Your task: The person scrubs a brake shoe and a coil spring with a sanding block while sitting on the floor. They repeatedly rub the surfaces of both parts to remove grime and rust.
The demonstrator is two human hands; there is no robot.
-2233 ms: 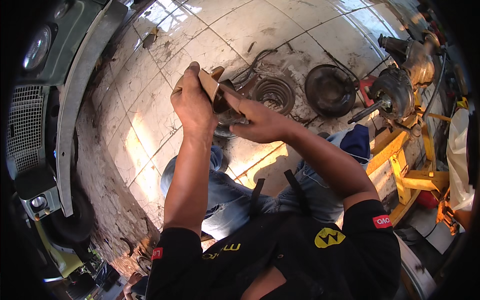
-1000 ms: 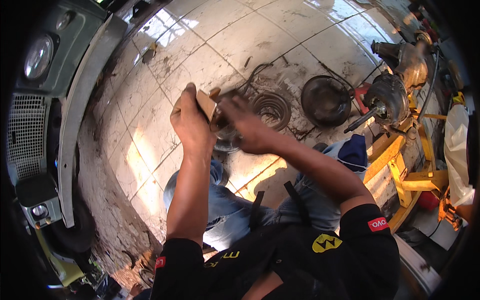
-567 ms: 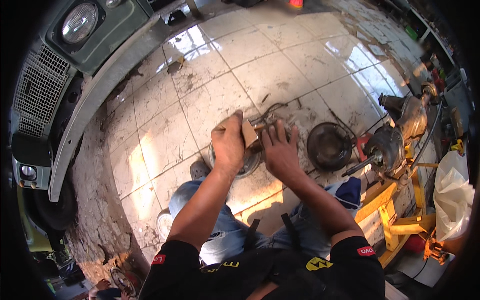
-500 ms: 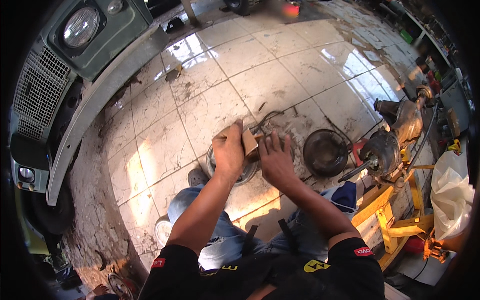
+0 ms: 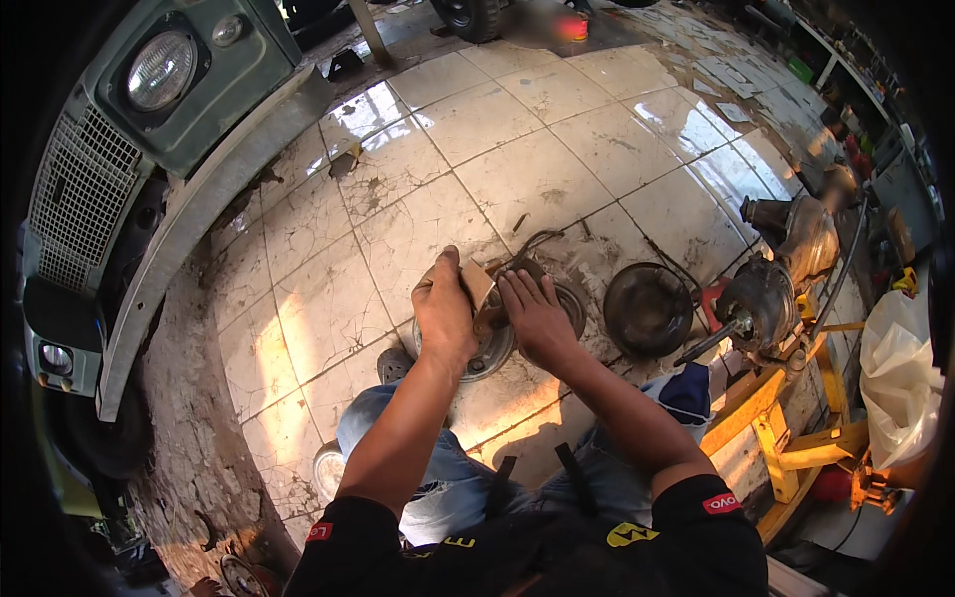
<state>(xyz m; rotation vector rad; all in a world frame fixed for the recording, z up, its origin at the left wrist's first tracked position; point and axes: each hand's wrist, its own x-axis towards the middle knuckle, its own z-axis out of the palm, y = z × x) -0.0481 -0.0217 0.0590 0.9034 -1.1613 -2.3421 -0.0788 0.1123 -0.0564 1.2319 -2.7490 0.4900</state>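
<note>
My left hand is closed around the edge of a tan, flat-faced piece, its kind unclear, tilted in front of me. My right hand lies with fingers stretched out against a brownish part beside the tan face. The fingers hide much of that part, so I cannot tell whether it is one with the tan piece. Below both hands, on the tiled floor, a round metal drum or wheel-like part shows partly. A dark round dish-shaped part lies to the right of my right hand.
An axle assembly rests on a yellow metal stand at the right, near a white plastic bag. A vehicle front with a grey bumper stands at the left. Behind the hands lies a dark cable.
My left hand has shifted slightly left with the tan piece, which is tilted more. My right hand has moved a little left, its fingers now flatter. The whole view has shifted slightly.
</note>
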